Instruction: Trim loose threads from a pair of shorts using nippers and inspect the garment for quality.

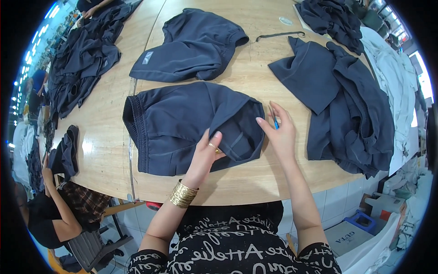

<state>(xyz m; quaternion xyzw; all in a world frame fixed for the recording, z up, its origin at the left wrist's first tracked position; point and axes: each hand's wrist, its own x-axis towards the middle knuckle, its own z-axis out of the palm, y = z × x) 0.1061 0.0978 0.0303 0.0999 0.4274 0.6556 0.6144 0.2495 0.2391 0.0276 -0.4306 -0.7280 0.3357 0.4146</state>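
While we look down at the wooden table (114, 137), we find few real containers: a blue crate (365, 220) and a grey box (345, 235) stand on the floor at the lower right, and what they hold cannot be made out. Our left hand (206, 155), with a gold ring and a stack of gold bangles (183, 194) at the wrist, pinches a fold of the dark navy shorts (182, 125) near the leg opening, fingers closed on the cloth. Our right hand (279, 132) rests just beside the same hem, fingers loosely curled around a small blue tool (275, 120), with the index finger stretched toward the fabric. These shorts lie flat in the middle of the table right in front of us, the gathered elastic waistband at the left and the leg opening turned up at the right, showing a lighter inner seam. A second pair of navy shorts (191, 45) lies just beyond, bearing a small pale label. To the right sits a heap of navy garments (351, 105), another heap (331, 18) lies at the far right corner, and a long pile (82, 59) runs along the table's left side. A loose dark strip (279, 35) lies near the far edge. White fabric (392, 77) drapes at the right. At the lower left another person (50, 214) sits, handling dark cloth.
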